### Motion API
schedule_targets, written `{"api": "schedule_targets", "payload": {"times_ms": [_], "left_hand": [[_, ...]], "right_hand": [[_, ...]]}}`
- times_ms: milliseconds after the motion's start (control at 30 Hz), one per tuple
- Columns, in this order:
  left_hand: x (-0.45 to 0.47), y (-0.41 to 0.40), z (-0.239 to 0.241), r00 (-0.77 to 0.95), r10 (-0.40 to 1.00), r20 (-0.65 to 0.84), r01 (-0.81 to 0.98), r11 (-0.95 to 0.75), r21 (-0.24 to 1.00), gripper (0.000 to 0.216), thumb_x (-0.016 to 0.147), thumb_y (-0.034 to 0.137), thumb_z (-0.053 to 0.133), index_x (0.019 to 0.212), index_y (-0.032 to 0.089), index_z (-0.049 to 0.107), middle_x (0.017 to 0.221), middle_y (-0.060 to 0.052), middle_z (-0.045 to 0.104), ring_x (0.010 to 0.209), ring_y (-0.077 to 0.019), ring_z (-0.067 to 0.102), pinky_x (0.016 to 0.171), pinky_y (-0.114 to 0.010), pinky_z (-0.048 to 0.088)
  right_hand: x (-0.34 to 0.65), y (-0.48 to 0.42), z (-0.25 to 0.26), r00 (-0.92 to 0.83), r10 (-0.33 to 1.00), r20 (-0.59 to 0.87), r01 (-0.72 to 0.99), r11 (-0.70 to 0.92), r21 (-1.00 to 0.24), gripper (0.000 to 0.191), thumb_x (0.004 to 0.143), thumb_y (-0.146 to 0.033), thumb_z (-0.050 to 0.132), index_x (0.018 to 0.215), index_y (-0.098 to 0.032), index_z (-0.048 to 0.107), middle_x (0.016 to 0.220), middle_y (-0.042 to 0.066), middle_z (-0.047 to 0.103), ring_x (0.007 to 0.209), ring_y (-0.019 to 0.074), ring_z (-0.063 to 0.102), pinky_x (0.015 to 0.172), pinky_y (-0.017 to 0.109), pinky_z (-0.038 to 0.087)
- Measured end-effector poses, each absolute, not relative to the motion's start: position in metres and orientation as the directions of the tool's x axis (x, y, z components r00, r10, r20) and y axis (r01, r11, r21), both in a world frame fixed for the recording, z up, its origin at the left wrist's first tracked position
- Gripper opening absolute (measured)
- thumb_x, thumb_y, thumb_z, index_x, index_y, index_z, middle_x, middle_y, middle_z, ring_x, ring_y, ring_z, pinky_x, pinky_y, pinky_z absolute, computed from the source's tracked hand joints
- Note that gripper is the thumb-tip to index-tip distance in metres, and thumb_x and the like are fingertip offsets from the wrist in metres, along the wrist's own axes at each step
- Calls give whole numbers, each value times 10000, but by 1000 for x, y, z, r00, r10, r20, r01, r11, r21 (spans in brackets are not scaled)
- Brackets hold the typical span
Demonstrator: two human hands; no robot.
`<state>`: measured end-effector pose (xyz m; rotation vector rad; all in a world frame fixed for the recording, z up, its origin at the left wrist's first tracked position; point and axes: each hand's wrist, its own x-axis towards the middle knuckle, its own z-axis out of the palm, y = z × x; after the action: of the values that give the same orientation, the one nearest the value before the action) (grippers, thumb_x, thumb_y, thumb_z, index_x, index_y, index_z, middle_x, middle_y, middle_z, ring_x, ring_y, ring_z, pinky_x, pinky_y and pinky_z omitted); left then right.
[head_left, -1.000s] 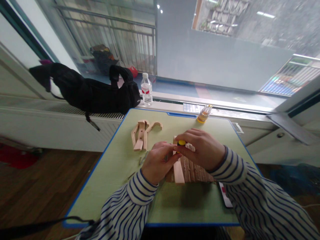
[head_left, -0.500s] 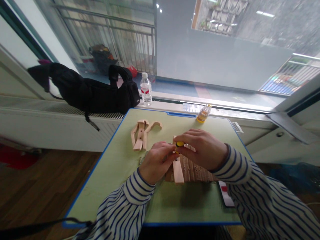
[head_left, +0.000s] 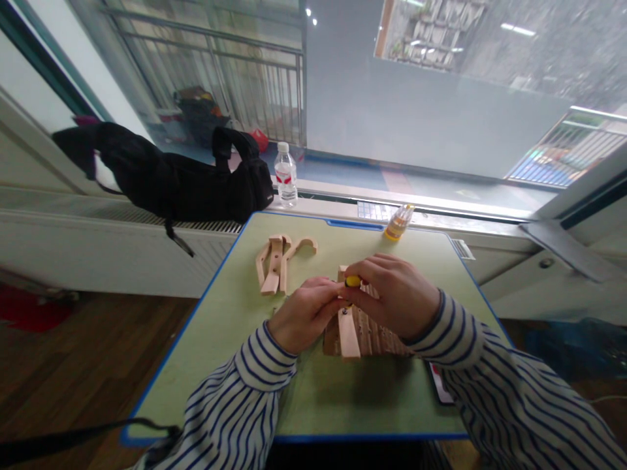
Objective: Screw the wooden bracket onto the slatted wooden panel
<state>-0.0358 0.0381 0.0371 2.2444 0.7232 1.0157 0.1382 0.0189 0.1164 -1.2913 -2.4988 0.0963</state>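
Observation:
A slatted wooden assembly [head_left: 365, 329] lies on the green table [head_left: 235, 326] in front of me. My right hand [head_left: 394, 297] is closed around a small tool with a yellow handle [head_left: 353, 282], held upright over a wooden bar [head_left: 347, 333] at the assembly's left side. My left hand [head_left: 304, 316] rests against that bar, fingertips pinched right at the tool's lower end. What the left fingertips pinch is hidden. Both arms wear striped sleeves.
Curved loose wooden pieces [head_left: 277, 261] lie at the table's far left. A small amber bottle [head_left: 398, 223] stands at the far edge. A water bottle [head_left: 286, 175] and a black bag [head_left: 171, 176] sit on the window ledge. A phone [head_left: 438, 388] lies by my right forearm.
Both hands stay on the tool and bar, with only a slight shift toward me and left; my right fingers have turned a little around the yellow handle.

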Motion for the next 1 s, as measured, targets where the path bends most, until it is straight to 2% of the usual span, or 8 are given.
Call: {"api": "schedule_targets", "payload": {"times_ms": [167, 267, 400, 533, 700, 867, 1000], "left_hand": [[-34, 36, 31, 540, 696, 474, 226, -662, 714, 184, 841, 195, 523, 1012, 196, 592, 969, -43, 639, 920, -161, 585, 833, -301, 476], [-31, 32, 25, 436, 744, 507, 287, -649, 705, 196, 793, 234, 592, 985, 193, 596, 931, -42, 643, 886, -172, 587, 811, -315, 482], [-27, 30, 20, 332, 771, 543, 319, -634, 705, 146, 788, 226, 589, 930, 202, 611, 884, -31, 648, 857, -166, 591, 794, -305, 482], [-28, 30, 19, 335, 767, 547, 335, -639, 692, 166, 792, 213, 576, 951, 199, 618, 857, -33, 648, 830, -166, 585, 773, -306, 482], [-29, 31, 21, 366, 762, 534, 327, -642, 693, 134, 811, 264, 580, 915, 190, 621, 881, -44, 646, 859, -174, 577, 803, -327, 472], [-30, 33, 22, 437, 733, 522, 314, -668, 675, 177, 839, 262, 550, 1000, 206, 600, 919, -42, 639, 885, -177, 568, 822, -344, 460], [-30, 33, 25, 471, 727, 499, 305, -665, 681, 152, 853, 253, 527, 971, 191, 599, 919, -47, 634, 895, -179, 564, 832, -345, 453]], "right_hand": [[137, 17, 113, -511, 813, 280, 779, 575, -251, 236, 853, -366, 491, 924, -166, 593, 815, 28, 637, 795, 153, 554, 756, 280, 406], [136, 17, 112, -517, 809, 279, 769, 583, -264, 243, 857, -369, 483, 930, -165, 592, 824, 32, 640, 805, 154, 558, 765, 285, 412], [136, 19, 114, -525, 812, 254, 759, 582, -292, 252, 844, -357, 498, 975, -161, 585, 873, 46, 648, 842, 166, 568, 786, 305, 423], [139, 20, 118, -586, 772, 246, 703, 635, -321, 392, 820, -345, 527, 1158, -149, 515, 1024, 77, 635, 940, 187, 563, 829, 328, 426], [142, 22, 120, -638, 729, 248, 664, 684, -303, 244, 840, -264, 501, 1052, -180, 587, 962, 43, 661, 879, 161, 581, 796, 303, 434], [143, 22, 115, -592, 762, 263, 706, 647, -287, 234, 845, -290, 509, 1040, -189, 591, 921, 37, 665, 857, 159, 584, 783, 300, 429], [142, 21, 113, -563, 784, 262, 734, 620, -279, 215, 838, -298, 520, 1010, -188, 591, 888, 29, 660, 842, 156, 578, 779, 298, 420]]}}
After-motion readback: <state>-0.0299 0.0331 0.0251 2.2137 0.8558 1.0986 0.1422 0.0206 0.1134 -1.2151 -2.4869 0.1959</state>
